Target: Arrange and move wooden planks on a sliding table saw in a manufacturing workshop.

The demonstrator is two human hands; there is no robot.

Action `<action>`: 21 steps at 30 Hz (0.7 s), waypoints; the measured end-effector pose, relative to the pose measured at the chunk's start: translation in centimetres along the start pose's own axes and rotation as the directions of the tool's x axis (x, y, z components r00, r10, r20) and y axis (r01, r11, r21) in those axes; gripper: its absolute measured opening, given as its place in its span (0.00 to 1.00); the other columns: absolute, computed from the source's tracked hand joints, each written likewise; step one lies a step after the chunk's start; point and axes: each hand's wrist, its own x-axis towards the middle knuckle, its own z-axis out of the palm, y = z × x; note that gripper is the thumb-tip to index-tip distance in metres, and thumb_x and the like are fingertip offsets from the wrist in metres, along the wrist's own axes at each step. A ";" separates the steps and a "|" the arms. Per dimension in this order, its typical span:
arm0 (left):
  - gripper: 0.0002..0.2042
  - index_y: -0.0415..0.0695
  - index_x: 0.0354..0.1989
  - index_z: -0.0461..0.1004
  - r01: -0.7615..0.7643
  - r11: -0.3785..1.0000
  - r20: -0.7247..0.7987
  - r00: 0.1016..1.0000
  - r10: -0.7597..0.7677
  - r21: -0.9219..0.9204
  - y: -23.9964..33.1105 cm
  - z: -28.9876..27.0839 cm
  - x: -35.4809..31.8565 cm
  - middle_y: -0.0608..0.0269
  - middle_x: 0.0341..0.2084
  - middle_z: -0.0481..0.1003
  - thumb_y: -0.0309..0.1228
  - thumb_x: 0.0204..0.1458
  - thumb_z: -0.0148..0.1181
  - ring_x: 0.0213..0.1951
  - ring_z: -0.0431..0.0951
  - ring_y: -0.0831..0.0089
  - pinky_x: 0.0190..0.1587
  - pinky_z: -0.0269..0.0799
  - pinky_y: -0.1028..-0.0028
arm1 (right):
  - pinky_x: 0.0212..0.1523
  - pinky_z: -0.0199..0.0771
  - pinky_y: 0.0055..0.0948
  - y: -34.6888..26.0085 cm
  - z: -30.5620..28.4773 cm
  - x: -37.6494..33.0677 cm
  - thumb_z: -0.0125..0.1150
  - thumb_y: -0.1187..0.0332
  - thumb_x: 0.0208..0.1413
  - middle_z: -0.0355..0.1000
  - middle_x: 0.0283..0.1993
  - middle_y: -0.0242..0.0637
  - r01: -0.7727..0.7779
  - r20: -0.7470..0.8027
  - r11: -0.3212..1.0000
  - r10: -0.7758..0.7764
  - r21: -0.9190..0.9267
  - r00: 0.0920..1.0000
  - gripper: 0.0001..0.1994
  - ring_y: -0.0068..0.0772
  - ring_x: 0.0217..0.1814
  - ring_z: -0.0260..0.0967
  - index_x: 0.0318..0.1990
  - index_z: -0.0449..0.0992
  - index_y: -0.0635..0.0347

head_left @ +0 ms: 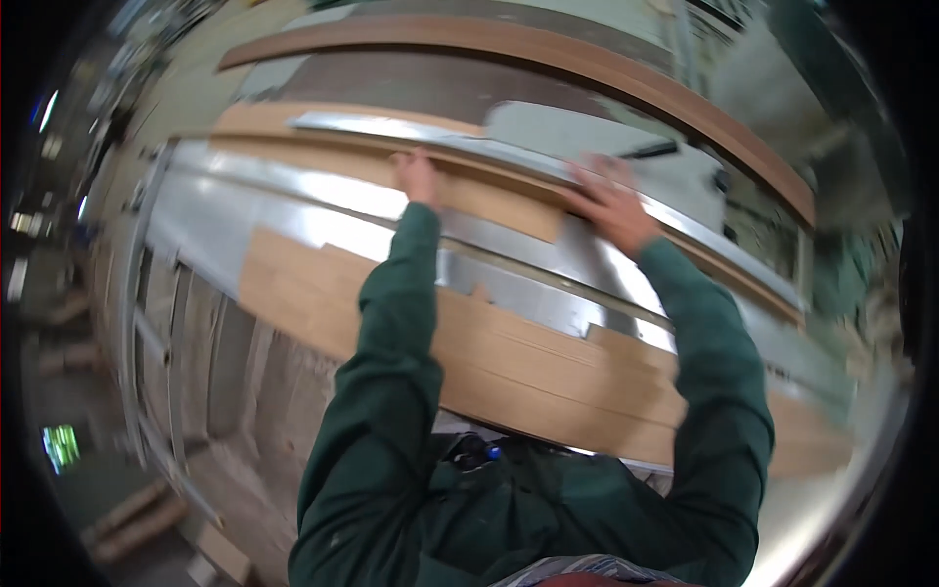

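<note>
A long strip (479,145) with a shiny silvery top and a brownish near side lies across the far part of the metal-topped bench (203,201). My left hand (419,178) is at its near edge left of the middle, fingers bent against it and partly hidden. Farther right, my right hand (616,205) lies over the same strip, its fingers spread and slightly blurred. Flat brown cardboard (337,157) shows beneath and beside the strip. More brown cardboard (548,377) covers the bench's near side, under my forearms.
Beyond the strip, a long brown profile (469,34) runs across the back. A dark-handled tool (648,151) rests on a pale sheet (538,122) near my right hand. The bench's metal frame (137,284) stands at the left, with wooden pieces (137,514) on the floor.
</note>
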 end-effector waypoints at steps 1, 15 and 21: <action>0.34 0.28 0.67 0.47 -0.046 0.995 -0.051 0.998 0.042 -0.085 0.0 -3.7 2.6 0.37 0.61 0.62 0.38 0.58 0.49 0.63 0.62 0.51 0.64 0.56 0.66 | 0.71 0.36 0.63 -0.3 -2.4 -0.4 0.57 0.78 0.44 0.42 0.76 0.29 -0.004 0.033 0.999 0.003 0.037 0.999 0.37 0.43 0.78 0.35 0.65 0.62 0.35; 0.37 0.26 0.67 0.43 -0.043 0.994 -0.022 0.999 0.041 -0.104 2.4 -5.1 3.0 0.36 0.66 0.53 0.40 0.58 0.49 0.68 0.53 0.51 0.67 0.48 0.72 | 0.75 0.32 0.55 2.3 -2.3 -5.0 0.61 0.69 0.51 0.40 0.76 0.27 -0.029 0.152 0.986 0.054 -0.165 0.987 0.34 0.41 0.79 0.34 0.66 0.60 0.30; 0.37 0.27 0.67 0.43 0.000 0.993 -0.004 1.000 0.000 -0.119 2.3 -8.3 6.9 0.37 0.63 0.59 0.39 0.57 0.49 0.65 0.59 0.52 0.65 0.53 0.72 | 0.75 0.31 0.54 0.4 -2.5 -1.0 0.62 0.70 0.50 0.39 0.77 0.26 -0.022 0.185 0.987 0.051 -0.156 0.981 0.36 0.41 0.79 0.33 0.67 0.58 0.30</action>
